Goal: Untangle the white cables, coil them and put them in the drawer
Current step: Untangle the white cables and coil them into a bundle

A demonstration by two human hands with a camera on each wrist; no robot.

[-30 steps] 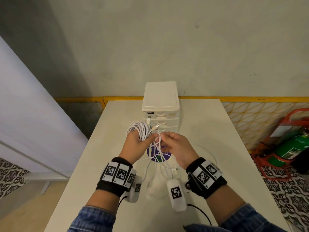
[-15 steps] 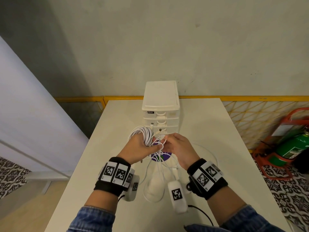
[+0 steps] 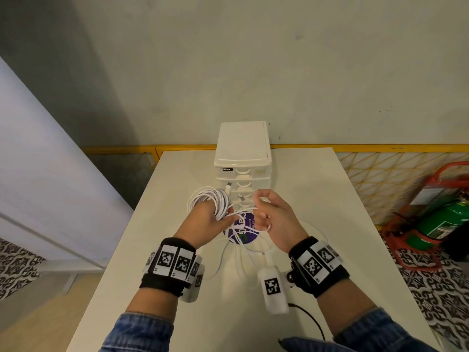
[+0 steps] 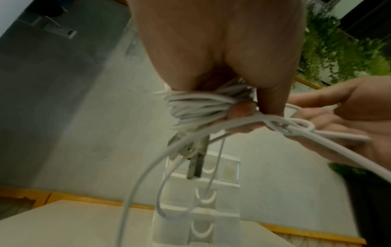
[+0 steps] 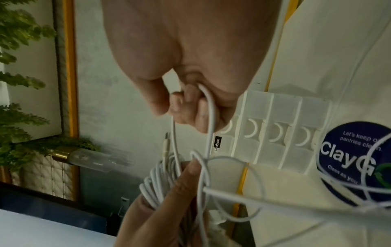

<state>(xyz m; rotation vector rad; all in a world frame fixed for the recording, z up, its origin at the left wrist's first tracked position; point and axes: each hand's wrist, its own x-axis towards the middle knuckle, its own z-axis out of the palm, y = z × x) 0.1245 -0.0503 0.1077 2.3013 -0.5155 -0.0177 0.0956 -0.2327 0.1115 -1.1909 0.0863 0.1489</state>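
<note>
A coil of white cable [image 3: 215, 200] [image 4: 198, 107] [image 5: 160, 182] is wound around my left hand [image 3: 212, 221], which grips it above the table's middle. Two plug ends [image 3: 228, 187] stick up from the coil. My right hand [image 3: 270, 215] [image 5: 190, 107] is just to the right, its fingers curled round a loose white strand [image 5: 208, 117] that runs back to the coil. A small knot [image 4: 296, 127] sits in the strands between the hands. More loose cable [image 3: 243, 260] hangs down and loops on the table. The white drawer unit [image 3: 242, 158] stands behind, its drawers closed.
A round purple sticker [image 3: 245, 231] lies on the white table [image 3: 317, 199] below the hands. A yellow rail [image 3: 368, 148] runs behind the table. A green extinguisher in a red stand [image 3: 441, 222] is on the floor to the right.
My right hand has pulled away from the left hand, up and to the right, drawing a strand out. The coil on my left hand has stayed about where it was.
</note>
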